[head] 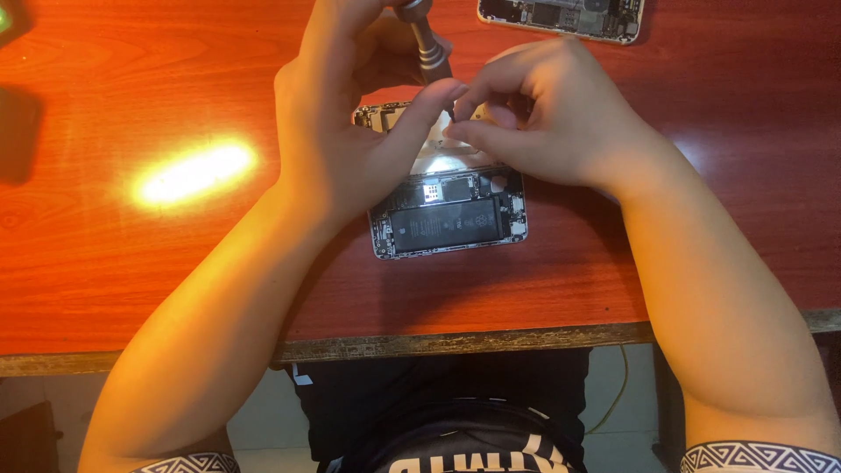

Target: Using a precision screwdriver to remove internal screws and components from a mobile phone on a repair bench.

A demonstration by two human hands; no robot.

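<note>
- A bright patch of light [194,172] lies on the wooden table [105,263], out at nine o'clock from the phone.
- The left hand [346,123] reaches over the top of the opened phone [448,215]; its fingers curl around a grey metal screwdriver [427,44] that rises toward twelve o'clock, tilted slightly left, and its thumb stretches right until it touches the right hand's fingers.
- The opened phone lies flat at the centre of the table, backless, with a black battery [445,224] showing at its six o'clock end and small circuit parts just above that.
- The screwdriver's tip is hidden behind the fingers, so where it meets the phone cannot be told.
- The right hand [556,118] rests over the phone's upper half, fingers curled inward and pressed close together, fingertips down on the silvery plate [451,158] there; whether they pinch something small cannot be told.
- A second opened phone [561,17] lies at one o'clock, well apart, cut by the frame's top edge.
</note>
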